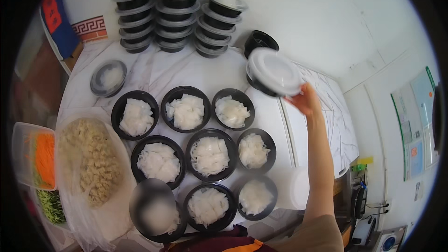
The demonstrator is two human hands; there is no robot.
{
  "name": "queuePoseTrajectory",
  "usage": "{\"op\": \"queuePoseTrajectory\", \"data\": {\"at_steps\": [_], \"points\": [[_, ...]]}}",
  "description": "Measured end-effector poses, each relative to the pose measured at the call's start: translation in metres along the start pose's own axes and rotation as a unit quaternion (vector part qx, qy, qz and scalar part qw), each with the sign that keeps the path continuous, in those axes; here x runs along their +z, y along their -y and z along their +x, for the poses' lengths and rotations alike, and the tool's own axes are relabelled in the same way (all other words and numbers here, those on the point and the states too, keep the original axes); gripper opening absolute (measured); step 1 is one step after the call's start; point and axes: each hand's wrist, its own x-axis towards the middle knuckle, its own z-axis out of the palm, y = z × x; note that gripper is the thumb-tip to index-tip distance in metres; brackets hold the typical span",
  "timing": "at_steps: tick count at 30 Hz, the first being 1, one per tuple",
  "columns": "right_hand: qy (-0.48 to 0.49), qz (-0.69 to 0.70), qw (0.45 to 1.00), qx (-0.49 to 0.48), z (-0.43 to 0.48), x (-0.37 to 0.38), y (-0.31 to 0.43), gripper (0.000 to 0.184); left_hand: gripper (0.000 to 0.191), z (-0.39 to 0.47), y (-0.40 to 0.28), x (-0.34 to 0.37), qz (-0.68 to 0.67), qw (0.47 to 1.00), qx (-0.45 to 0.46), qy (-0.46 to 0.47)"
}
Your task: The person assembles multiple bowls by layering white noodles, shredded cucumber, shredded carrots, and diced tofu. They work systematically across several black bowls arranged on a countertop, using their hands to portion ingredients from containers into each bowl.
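My right hand [303,99] grips the edge of a translucent white plastic lid [274,70] at the back right of the marble-patterned table. Beneath that lid shows a black plastic bowl [258,85]; blur hides whether the two are joined. Just behind stands another black bowl [260,40]. My left hand is out of view. Before me sit several round black bowls of white flat noodles, among them a middle one [210,155] and a front one [208,205]. The front left bowl [175,232] is partly covered by a blurred patch.
Three stacks of lidded black bowls [178,17] rise against the back wall. One lidded bowl [108,77] sits at left. A plastic bag of pale brown cubes [99,168], a tub of orange shreds [45,161] and green shreds [50,206] line the left edge. White lids [299,189] lie near my forearm.
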Motion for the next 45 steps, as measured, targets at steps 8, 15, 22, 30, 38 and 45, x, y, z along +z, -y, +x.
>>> {"op": "queuePoseTrajectory", "data": {"at_steps": [8,15,22,30,38,45], "points": [[-0.118,0.038,0.990,0.066,-0.034,-0.142,-0.111,0.034,0.049,0.032,0.042,0.008,0.134,0.989,0.020,0.065],[-0.203,-0.069,0.972,0.094,-0.016,-0.151,-0.130,0.029,0.050,0.044,0.070,0.014,0.178,0.980,-0.003,0.092],[-0.199,-0.119,0.966,0.113,-0.014,-0.137,-0.109,0.020,0.052,0.060,0.117,0.029,0.230,0.970,0.005,0.083],[-0.174,0.139,0.973,0.064,-0.055,-0.114,-0.050,0.012,0.046,0.044,0.132,0.037,0.282,0.860,0.383,-0.184],[-0.110,-0.043,0.988,-0.097,-0.273,-0.193,-0.015,0.023,0.037,0.027,0.084,-0.006,0.198,0.966,0.157,0.060],[-0.255,-0.249,0.931,0.076,-0.378,-0.234,-0.079,0.025,0.031,-0.009,0.011,-0.046,0.099,0.990,0.088,0.051]]}}
